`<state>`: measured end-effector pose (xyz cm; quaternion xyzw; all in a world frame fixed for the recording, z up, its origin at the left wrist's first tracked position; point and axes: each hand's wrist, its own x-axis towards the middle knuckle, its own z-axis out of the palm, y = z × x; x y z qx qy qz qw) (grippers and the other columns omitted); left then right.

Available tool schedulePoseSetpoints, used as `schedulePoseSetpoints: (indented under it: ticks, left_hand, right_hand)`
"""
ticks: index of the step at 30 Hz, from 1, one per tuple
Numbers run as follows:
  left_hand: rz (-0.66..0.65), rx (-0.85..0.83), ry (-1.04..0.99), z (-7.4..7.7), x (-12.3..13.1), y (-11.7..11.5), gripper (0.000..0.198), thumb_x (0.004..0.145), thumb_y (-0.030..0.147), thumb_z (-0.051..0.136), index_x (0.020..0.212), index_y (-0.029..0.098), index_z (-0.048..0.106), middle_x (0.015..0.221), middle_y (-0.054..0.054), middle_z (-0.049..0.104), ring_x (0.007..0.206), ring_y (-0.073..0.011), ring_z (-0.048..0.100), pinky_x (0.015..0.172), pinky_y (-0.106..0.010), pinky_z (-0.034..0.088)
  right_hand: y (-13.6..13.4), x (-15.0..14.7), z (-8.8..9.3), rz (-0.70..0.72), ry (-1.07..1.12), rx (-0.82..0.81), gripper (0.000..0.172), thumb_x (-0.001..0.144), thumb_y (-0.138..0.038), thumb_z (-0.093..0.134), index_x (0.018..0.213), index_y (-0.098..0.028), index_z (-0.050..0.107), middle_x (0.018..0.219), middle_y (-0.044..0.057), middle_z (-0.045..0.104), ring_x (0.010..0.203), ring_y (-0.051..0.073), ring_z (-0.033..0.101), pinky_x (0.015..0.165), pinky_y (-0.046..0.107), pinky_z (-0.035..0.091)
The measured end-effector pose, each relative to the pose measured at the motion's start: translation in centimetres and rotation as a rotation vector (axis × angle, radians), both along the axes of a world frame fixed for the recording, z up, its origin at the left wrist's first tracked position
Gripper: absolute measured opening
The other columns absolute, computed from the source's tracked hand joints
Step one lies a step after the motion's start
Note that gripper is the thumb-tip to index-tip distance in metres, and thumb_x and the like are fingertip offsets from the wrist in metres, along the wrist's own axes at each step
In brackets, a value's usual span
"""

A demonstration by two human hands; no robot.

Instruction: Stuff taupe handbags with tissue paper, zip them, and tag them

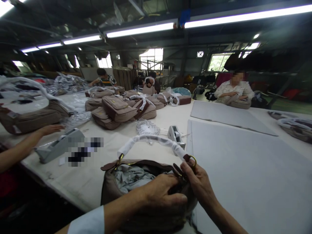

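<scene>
Closest, 12 o'clock to the wearer: a brown bag [153, 218], upright on the desk [85, 185]. Well along, I'd say: handle [151, 139] wrapped in white, grey stuffing [131, 178] in, zip [130, 163] not yet shut. Hands: L hand [163, 191] half-curled, fingers down in the R part of the opening; can't tell if they've hold of anything. R hand [200, 180] closed, thumb & fingers pinching the bag's end at 1 o'clock, by the ring [195, 159]. Past that, a tape dispenser [174, 134] just after 12, another [59, 146] at 10, nr. a co-worker's hand [52, 129]. Further, a pile of bags [119, 109] at 11, some handles wrapped. Far off at 1, a person [223, 88] w/ a bag.
</scene>
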<state>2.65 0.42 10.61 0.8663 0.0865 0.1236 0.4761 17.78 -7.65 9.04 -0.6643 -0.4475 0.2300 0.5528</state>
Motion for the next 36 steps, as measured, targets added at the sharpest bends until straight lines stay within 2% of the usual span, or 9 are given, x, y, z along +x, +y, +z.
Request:
schedulePoseSetpoints:
  ticks: [3, 5, 8, 11, 18, 25, 28, 33, 36]
  left_hand:
    - [0.347, -0.232, -0.024, 0.0, 0.4, 0.5, 0.047, 0.086, 0.054, 0.04, 0.076, 0.012, 0.059, 0.071, -0.004, 0.06, 0.068, -0.0154, 0.056, 0.064, -0.024, 0.045]
    - [0.456, -0.381, 0.078, 0.0, 1.2, 0.7, 0.057, 0.083, 0.065, 0.035, 0.066, 0.014, 0.053, 0.059, -0.002, 0.054, 0.052, -0.0128, 0.052, 0.048, -0.023, 0.04]
    - [0.335, -0.581, 0.228, 0.3, 2.3, 0.4, 0.054, 0.077, 0.068, 0.041, 0.068, 0.015, 0.051, 0.053, 0.001, 0.051, 0.037, -0.0101, 0.045, 0.036, -0.021, 0.031]
    - [0.213, -0.666, 0.253, 0.6, 2.3, -0.1, 0.04, 0.078, 0.055, 0.048, 0.068, 0.016, 0.048, 0.055, 0.002, 0.051, 0.038, -0.0084, 0.043, 0.037, -0.02, 0.028]
    - [0.335, -0.088, 0.003, 0.9, 0.4, -1.3, 0.019, 0.084, 0.022, 0.044, 0.068, 0.015, 0.053, 0.071, -0.002, 0.055, 0.07, -0.0133, 0.049, 0.067, -0.024, 0.04]
    - [0.417, 0.133, -0.127, -0.2, -0.7, -1.2, 0.019, 0.086, 0.019, 0.045, 0.082, 0.013, 0.062, 0.1, -0.01, 0.06, 0.094, -0.0186, 0.055, 0.086, -0.028, 0.042]
    - [0.384, 0.017, -0.195, -0.7, -0.6, -1.7, 0.02, 0.086, 0.018, 0.044, 0.083, 0.012, 0.063, 0.094, -0.01, 0.063, 0.089, -0.0171, 0.058, 0.082, -0.026, 0.043]
    - [0.532, -0.131, -0.171, -0.4, -0.5, -2.4, 0.022, 0.083, 0.024, 0.048, 0.081, 0.011, 0.067, 0.08, -0.007, 0.062, 0.08, -0.0176, 0.056, 0.075, -0.028, 0.041]
    - [0.583, -0.561, -0.093, 0.1, -0.4, -2.2, 0.024, 0.077, 0.032, 0.054, 0.064, 0.012, 0.06, 0.064, -0.003, 0.057, 0.063, -0.0132, 0.049, 0.063, -0.026, 0.036]
  right_hand:
    - [-0.1, -0.5, -0.6, -0.113, 0.083, 0.067, 0.044, 0.084, -0.057, 0.047, 0.08, -0.015, 0.06, 0.069, 0.002, 0.058, 0.065, 0.016, 0.054, 0.059, 0.025, 0.044]
    - [-0.2, -0.7, -0.7, -0.116, 0.031, 0.115, 0.041, 0.086, -0.054, 0.047, 0.081, -0.015, 0.06, 0.068, 0.001, 0.058, 0.064, 0.015, 0.054, 0.058, 0.024, 0.044]
    - [-0.3, -1.0, -0.8, -0.104, -0.107, 0.194, 0.036, 0.088, -0.049, 0.047, 0.081, -0.016, 0.059, 0.067, 0.001, 0.058, 0.063, 0.015, 0.054, 0.056, 0.023, 0.044]
    - [-0.2, -1.1, -0.9, -0.141, -0.161, 0.213, 0.036, 0.091, -0.046, 0.042, 0.08, -0.016, 0.06, 0.072, 0.003, 0.061, 0.066, 0.014, 0.058, 0.06, 0.022, 0.046]
    - [0.1, -0.8, -0.8, -0.048, -0.385, 0.288, 0.023, 0.089, -0.036, 0.048, 0.083, -0.015, 0.058, 0.059, -0.002, 0.055, 0.049, 0.011, 0.052, 0.047, 0.019, 0.042]
    - [1.3, -2.3, -0.1, -0.154, -0.377, 0.189, 0.033, 0.091, -0.043, 0.042, 0.083, -0.016, 0.058, 0.059, 0.0, 0.058, 0.049, 0.014, 0.054, 0.048, 0.023, 0.041]
    - [1.5, -2.6, -0.2, -0.16, -0.347, 0.146, 0.037, 0.09, -0.047, 0.039, 0.081, -0.017, 0.058, 0.058, 0.002, 0.059, 0.05, 0.016, 0.055, 0.048, 0.024, 0.041]
    - [1.1, -2.7, -0.6, -0.177, -0.366, 0.198, 0.034, 0.091, -0.045, 0.04, 0.079, -0.018, 0.057, 0.061, 0.002, 0.059, 0.051, 0.015, 0.055, 0.048, 0.023, 0.042]
    - [1.1, -2.5, -0.9, -0.16, -0.426, 0.259, 0.029, 0.089, -0.043, 0.045, 0.077, -0.018, 0.056, 0.063, 0.002, 0.06, 0.054, 0.015, 0.057, 0.05, 0.022, 0.043]
